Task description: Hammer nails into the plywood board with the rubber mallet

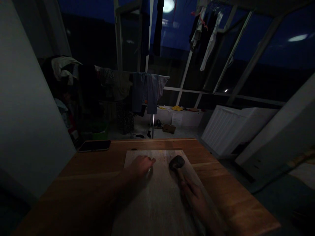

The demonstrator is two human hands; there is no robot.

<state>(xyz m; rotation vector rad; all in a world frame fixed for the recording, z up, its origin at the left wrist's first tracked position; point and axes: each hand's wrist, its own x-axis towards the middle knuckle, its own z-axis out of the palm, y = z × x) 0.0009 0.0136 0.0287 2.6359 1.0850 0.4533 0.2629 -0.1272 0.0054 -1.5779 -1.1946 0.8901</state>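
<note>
A pale wooden board (157, 196) lies flat on the brown wooden table. My left hand (141, 165) is closed over its far left part, fingers curled in and the thumb side toward the middle. A small shiny bit shows below those fingers, too small and dim to name. On the right, my right hand (194, 196) is wrapped round the wooden handle of a hammer (177, 162). The hammer's dark, thick head points away from me over the board's far right part; whether it touches the board I cannot tell.
A dark phone (95, 146) lies at the far left of the table (211, 170). Just behind the board sits a small dark round thing (134, 149). Beyond the table stand a drying rack with clothes (145, 88), a green tub (99, 131) and a white ribbed cabinet (221, 127).
</note>
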